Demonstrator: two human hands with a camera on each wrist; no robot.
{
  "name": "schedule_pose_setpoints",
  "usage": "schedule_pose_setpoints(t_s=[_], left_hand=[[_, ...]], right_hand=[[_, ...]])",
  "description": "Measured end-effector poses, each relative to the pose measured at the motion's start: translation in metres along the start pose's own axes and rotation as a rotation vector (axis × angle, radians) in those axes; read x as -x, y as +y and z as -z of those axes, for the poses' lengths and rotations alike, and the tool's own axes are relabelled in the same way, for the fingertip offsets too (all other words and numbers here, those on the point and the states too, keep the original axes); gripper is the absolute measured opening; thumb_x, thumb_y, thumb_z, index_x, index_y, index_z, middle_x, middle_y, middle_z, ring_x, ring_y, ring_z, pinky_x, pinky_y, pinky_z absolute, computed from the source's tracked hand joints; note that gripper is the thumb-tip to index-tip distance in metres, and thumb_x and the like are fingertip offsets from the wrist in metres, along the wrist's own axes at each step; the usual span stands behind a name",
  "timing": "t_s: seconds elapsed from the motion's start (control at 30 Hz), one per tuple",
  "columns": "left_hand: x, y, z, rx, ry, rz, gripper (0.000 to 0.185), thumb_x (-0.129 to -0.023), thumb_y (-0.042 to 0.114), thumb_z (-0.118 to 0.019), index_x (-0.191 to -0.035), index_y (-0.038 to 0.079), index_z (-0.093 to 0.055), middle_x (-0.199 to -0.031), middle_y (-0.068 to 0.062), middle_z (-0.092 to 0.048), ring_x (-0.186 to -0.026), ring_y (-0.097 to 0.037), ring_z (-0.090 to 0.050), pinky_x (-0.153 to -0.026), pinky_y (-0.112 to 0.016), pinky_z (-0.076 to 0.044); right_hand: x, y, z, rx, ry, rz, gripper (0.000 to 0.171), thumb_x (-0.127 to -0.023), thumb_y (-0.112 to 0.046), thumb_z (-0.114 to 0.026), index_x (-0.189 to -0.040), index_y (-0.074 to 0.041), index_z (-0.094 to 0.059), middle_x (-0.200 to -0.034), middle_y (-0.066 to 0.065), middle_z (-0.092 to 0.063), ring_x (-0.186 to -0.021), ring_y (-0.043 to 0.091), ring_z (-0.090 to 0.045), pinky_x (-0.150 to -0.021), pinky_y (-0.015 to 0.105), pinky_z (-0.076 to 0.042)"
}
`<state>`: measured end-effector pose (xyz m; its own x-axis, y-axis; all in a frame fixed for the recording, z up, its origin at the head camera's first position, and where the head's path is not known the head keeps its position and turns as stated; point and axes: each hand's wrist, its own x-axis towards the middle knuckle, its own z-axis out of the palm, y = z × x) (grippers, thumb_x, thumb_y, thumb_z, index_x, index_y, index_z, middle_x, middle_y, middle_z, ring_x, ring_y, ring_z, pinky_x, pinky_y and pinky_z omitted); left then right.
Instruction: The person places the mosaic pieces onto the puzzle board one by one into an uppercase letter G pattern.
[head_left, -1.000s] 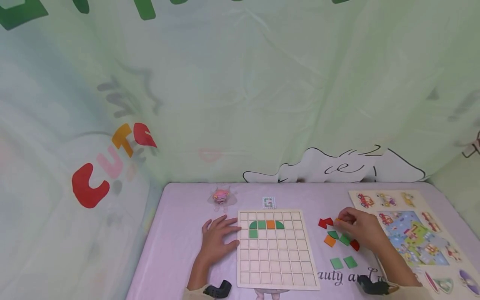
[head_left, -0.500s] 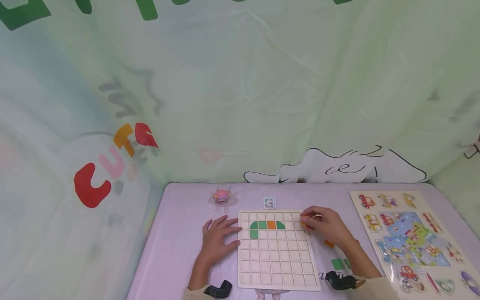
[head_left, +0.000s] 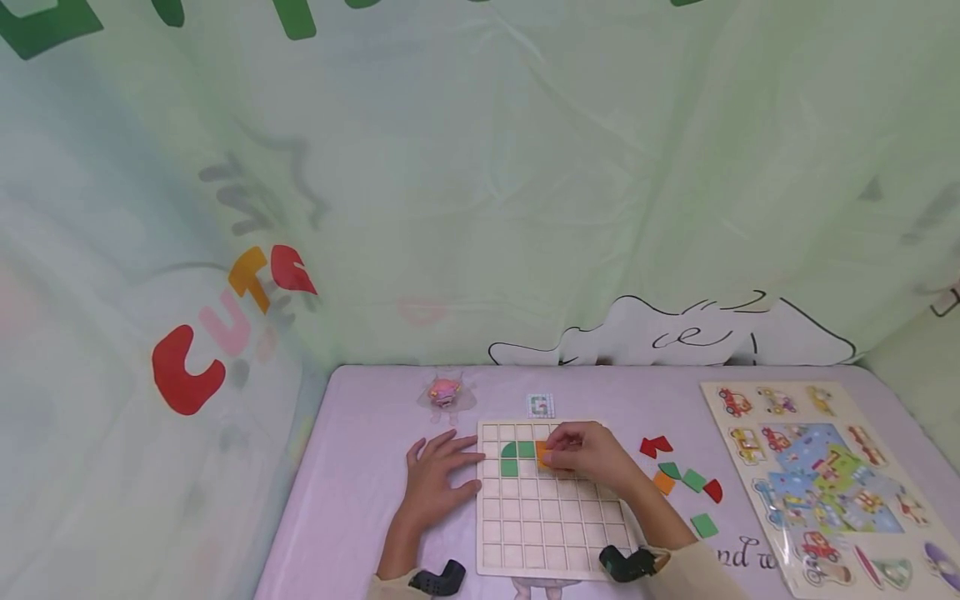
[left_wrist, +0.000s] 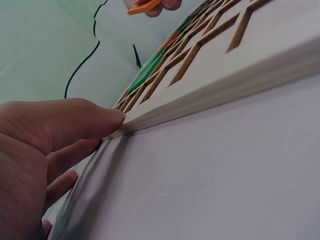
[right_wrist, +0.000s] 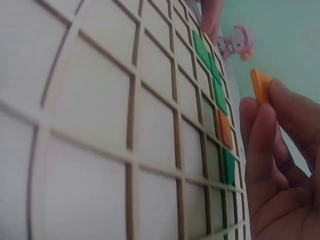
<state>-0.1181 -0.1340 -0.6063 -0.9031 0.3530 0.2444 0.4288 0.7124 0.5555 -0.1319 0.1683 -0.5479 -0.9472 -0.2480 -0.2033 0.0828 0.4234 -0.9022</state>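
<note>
A pale wooden grid board (head_left: 551,533) lies on the table. Its upper rows hold green tiles (head_left: 526,450), one with a rounded corner, and an orange tile (right_wrist: 224,129). My right hand (head_left: 592,454) pinches another orange tile (right_wrist: 260,86) between thumb and fingers, raised above the board. From the head, this hand covers part of the tile row. Along the board's left side rests my left hand (head_left: 442,479), fingers spread and fingertips at the edge. The left wrist view has its thumb (left_wrist: 112,119) against the board's rim.
Loose red (head_left: 656,447), green (head_left: 693,481) and orange (head_left: 663,482) tiles lie right of the board. Farther right is a picture puzzle board (head_left: 738,492) with vehicles. A small pattern card (head_left: 540,406) and a pink figurine (head_left: 445,392) sit behind the grid.
My right hand has carried the orange tile left from the loose tiles to above the board's upper rows. The left hand stays at the board's left edge.
</note>
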Motion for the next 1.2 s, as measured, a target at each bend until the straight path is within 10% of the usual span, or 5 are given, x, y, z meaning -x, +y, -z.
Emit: schedule_pose_setpoints(t_s=[0.4, 1.2], left_hand=[[0.000, -0.003, -0.003, -0.026, 0.013, -0.021, 0.039, -0.080, 0.037, -0.077, -0.119, 0.034, -0.075, -0.142, 0.010, -0.064, -0.143, -0.027, -0.047, -0.112, -0.065, -0.018], [-0.001, -0.002, -0.003, -0.037, 0.003, 0.000, 0.039, -0.080, 0.037, -0.078, -0.120, 0.037, -0.074, -0.143, 0.013, -0.062, -0.144, -0.025, -0.046, -0.113, -0.064, -0.017]], right_hand=[[-0.007, -0.001, -0.041, -0.119, -0.151, 0.007, 0.016, -0.086, -0.018, -0.081, -0.094, -0.007, -0.073, -0.077, 0.005, -0.071, -0.063, 0.016, -0.066, -0.056, 0.025, -0.055], [-0.008, 0.001, -0.057, 0.083, -0.066, 0.099, 0.012, -0.079, -0.019, -0.087, -0.076, -0.016, -0.075, -0.067, -0.003, -0.066, -0.050, 0.004, -0.054, -0.047, 0.021, -0.046]])
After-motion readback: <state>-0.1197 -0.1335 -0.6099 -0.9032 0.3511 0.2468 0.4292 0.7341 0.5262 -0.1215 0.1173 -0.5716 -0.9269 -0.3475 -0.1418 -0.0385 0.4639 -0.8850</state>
